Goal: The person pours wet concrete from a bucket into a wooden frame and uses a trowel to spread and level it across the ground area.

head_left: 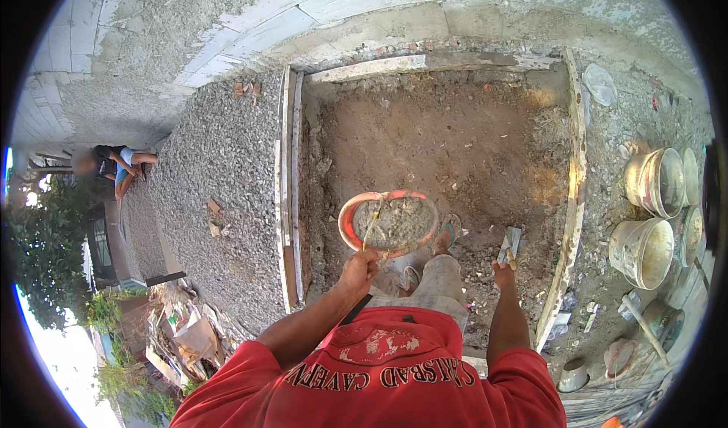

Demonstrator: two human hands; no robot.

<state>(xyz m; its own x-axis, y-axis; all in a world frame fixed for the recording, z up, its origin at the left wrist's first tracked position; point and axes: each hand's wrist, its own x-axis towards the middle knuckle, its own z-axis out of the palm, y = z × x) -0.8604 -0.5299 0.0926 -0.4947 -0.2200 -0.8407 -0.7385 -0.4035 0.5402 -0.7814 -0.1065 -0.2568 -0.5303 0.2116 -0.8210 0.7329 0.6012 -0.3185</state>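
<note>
My left hand (pixel 358 275) grips the looped cord handle of an oval red bucket (pixel 347 223) filled with grey, lumpy mortar (pixel 406 219). The bucket hangs over my sandalled feet (pixel 447 235). My right hand (pixel 503 275) holds a flat metal trowel (pixel 509 242) by its handle, low at the right of my body. I stand in a dirt-bottomed rectangular pit edged by pale timber boards (pixel 576 170).
Gravel (pixel 220 155) covers the left side, where another person (pixel 125 163) sits by the wall. Stacked plastic buckets (pixel 641 250), a wooden-handled tool (pixel 644 326) and debris lie right. Scrap boards (pixel 193 337) lie lower left. A block wall (pixel 364 7) runs along the top.
</note>
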